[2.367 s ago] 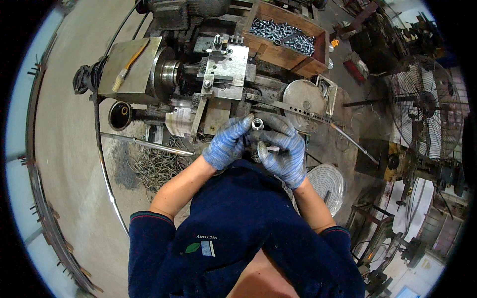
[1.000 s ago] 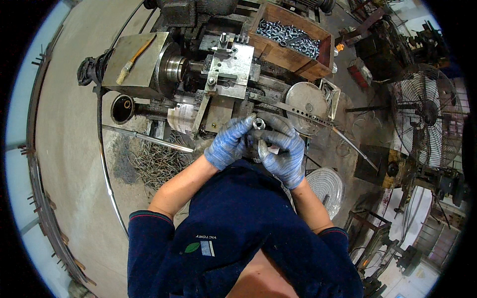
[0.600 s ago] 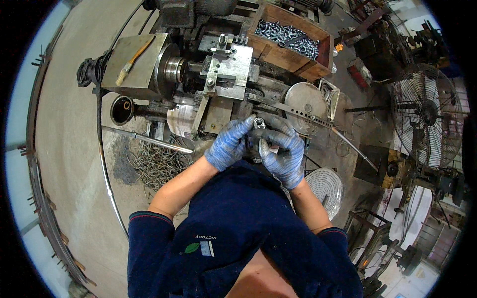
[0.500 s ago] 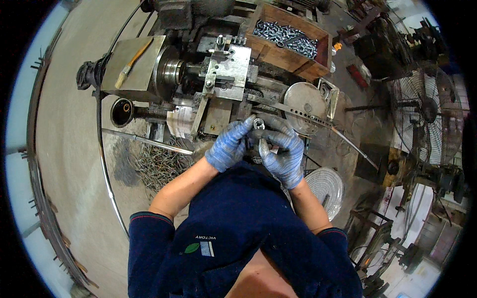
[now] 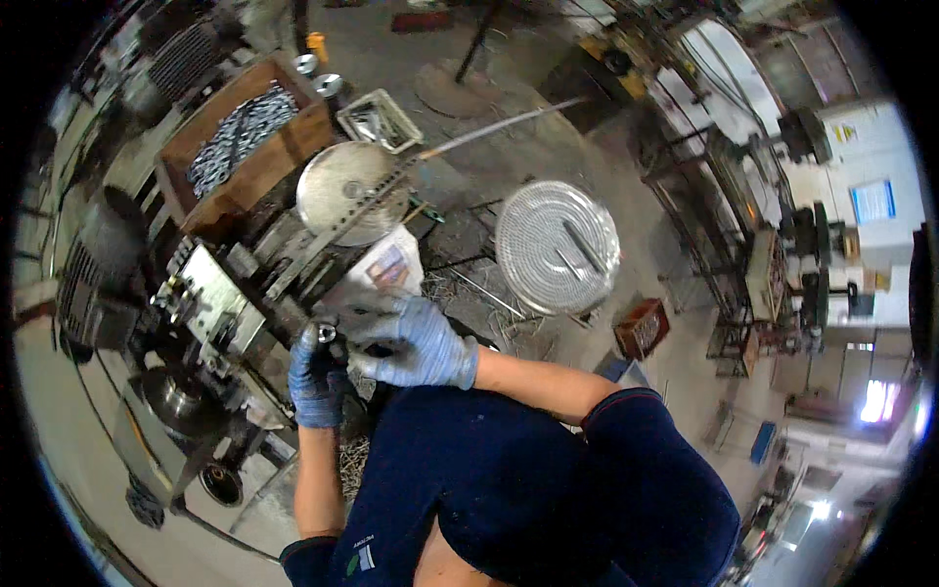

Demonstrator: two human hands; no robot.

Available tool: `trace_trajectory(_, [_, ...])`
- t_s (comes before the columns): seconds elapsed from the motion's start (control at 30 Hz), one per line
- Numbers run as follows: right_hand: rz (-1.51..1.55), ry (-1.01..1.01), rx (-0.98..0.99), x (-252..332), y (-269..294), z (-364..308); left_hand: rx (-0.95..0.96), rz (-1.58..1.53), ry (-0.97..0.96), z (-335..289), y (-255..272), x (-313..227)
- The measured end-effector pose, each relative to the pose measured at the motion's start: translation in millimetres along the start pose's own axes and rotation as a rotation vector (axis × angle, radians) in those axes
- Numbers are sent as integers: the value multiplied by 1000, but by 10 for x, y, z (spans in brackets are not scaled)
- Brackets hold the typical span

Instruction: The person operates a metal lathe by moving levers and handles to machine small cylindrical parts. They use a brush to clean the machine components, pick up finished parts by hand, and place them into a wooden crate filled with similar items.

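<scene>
My left hand [image 5: 317, 383], in a blue-and-grey work glove, pinches a small shiny metal sleeve [image 5: 326, 334] at its fingertips. The sleeve's round opening faces up. Close on the right is my gloved right hand [image 5: 419, 342], its fingers curved and spread with a gap between thumb and fingers. Nothing shows in that gap, and the fingertips are slightly blurred. Both hands are in front of the lathe-like machine, beside its bright metal tool block [image 5: 223, 298].
A wooden box [image 5: 311, 137] of small metal parts sits on the machine, near a round metal disc [image 5: 328, 191] and a long bar [image 5: 499, 125]. To the right is a round tray [image 5: 533, 230] with rods on it. A white basket [image 5: 411, 135] stands beyond the disc.
My view has swung to the right, so the machine now lies at the left. The right hand has come off the sleeve and opened; the left hand still holds it.
</scene>
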State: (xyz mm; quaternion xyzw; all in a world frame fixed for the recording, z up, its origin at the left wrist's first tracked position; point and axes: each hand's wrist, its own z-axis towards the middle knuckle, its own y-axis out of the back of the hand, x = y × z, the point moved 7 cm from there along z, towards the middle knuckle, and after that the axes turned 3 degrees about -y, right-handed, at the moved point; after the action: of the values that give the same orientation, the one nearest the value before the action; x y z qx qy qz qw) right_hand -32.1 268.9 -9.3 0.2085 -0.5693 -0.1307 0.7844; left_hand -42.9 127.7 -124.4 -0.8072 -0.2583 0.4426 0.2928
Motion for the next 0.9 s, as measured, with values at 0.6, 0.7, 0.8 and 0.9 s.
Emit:
trace_trajectory(0.6, [-1079,-1230,237,-4161,2085,-2912,-13,288,66,404,-474,755])
trace_trajectory(0.7, [-1081,-1241,418,-4081,2085,-2628,154,16,223,288,-1003,773])
trace_trajectory(0.8, [-966,-1241,434,-4188,2231,-2690,134,-26,180,239,-1186,748])
trace_trajectory(0.9, [-829,-1206,237,-4293,2354,-2799,137,-14,168,215,-1331,682])
